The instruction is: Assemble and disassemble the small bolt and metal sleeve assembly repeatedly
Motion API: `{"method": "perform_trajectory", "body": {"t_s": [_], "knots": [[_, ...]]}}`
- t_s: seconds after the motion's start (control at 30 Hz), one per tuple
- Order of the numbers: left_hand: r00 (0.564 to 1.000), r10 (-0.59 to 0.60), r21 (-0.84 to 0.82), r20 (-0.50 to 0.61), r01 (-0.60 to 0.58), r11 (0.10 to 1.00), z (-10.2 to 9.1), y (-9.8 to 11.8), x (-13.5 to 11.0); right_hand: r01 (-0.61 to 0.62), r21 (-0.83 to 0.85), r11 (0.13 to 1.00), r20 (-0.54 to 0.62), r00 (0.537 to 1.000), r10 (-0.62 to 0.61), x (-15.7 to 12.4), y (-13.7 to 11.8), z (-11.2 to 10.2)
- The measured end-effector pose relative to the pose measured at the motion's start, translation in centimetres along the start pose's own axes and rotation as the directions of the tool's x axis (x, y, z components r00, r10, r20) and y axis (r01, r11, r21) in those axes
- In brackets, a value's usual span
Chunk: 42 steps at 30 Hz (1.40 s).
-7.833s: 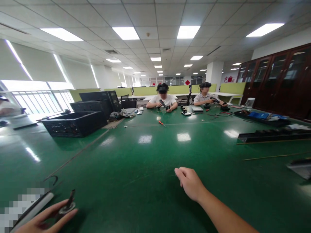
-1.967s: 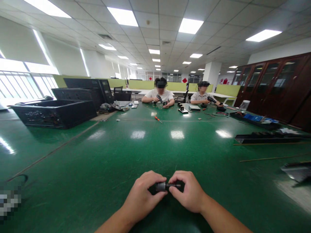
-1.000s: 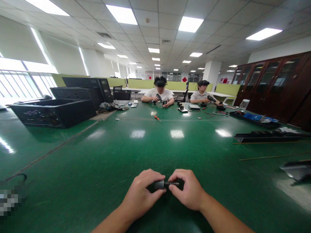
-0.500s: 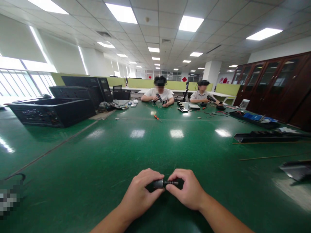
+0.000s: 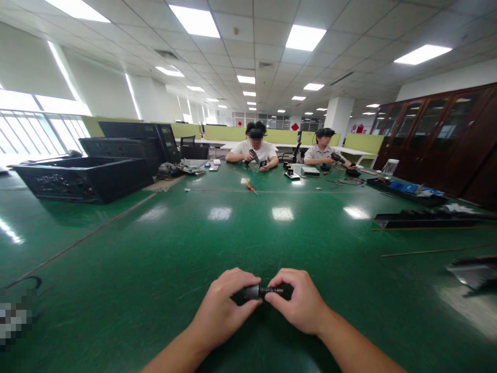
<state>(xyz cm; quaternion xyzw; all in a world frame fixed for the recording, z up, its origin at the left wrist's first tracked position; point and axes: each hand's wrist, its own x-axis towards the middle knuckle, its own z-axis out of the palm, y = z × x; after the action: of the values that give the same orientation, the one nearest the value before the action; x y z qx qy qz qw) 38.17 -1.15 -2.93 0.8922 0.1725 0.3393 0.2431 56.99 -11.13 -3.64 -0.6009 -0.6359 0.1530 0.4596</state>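
Note:
Low in the middle of the head view, my left hand (image 5: 217,311) is closed round a dark grey metal cylinder (image 5: 251,292), thumb below and fingers above. A thin ridged metal shaft (image 5: 277,290) extends from the cylinder's right end, lying roughly level. The thumb and forefinger of my right hand (image 5: 306,304) pinch this shaft close to the cylinder. Whether the two are one piece cannot be told. Beneath both hands is the green tabletop (image 5: 174,259).
Black computer cases (image 5: 73,181) stand at the left. An orange screwdriver (image 5: 251,188) lies ahead. Black metal channels (image 5: 427,218) and a tray (image 5: 407,191) with blue items are at the right. Two people (image 5: 256,150) across the table hold power drills (image 5: 254,155).
Both hands stay nearly in place. The cylinder and shaft have shifted slightly left, with small movement of the fingers on them.

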Motion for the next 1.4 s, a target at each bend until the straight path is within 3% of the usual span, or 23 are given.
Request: {"method": "perform_trajectory", "body": {"t_s": [1.4], "knots": [[0.999,-0.020,0.023,-0.043,0.021,1.000,-0.38,-0.30,0.13,-0.035,0.002,0.999,-0.033,0.999,0.035,0.21,-0.07,-0.22]]}}
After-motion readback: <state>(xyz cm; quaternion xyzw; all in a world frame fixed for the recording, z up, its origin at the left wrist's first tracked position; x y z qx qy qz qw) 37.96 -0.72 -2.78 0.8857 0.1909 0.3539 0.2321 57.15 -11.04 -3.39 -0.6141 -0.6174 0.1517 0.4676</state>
